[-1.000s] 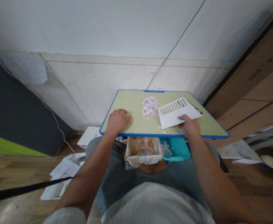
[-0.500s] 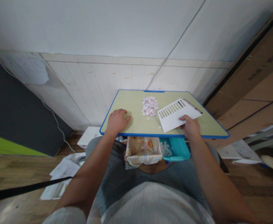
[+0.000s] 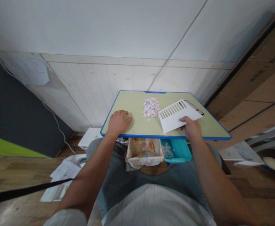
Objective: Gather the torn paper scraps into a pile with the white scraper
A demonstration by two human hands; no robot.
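And no, you can't read a single word or number here! Up on the cardboard point(image 3: 255, 91) beyond the right edge of your table point(image 3: 137, 127), you get dark printed blocks, too blurred to spell out. Just off the table's front left corner, your white box point(image 3: 88, 138) carries a tiny dark mark, illegible. Further left, the sheet on the wall point(image 3: 35, 72) offers you faint lines, and the papers on the floor point(image 3: 68, 169) show grey traces, unreadable too.
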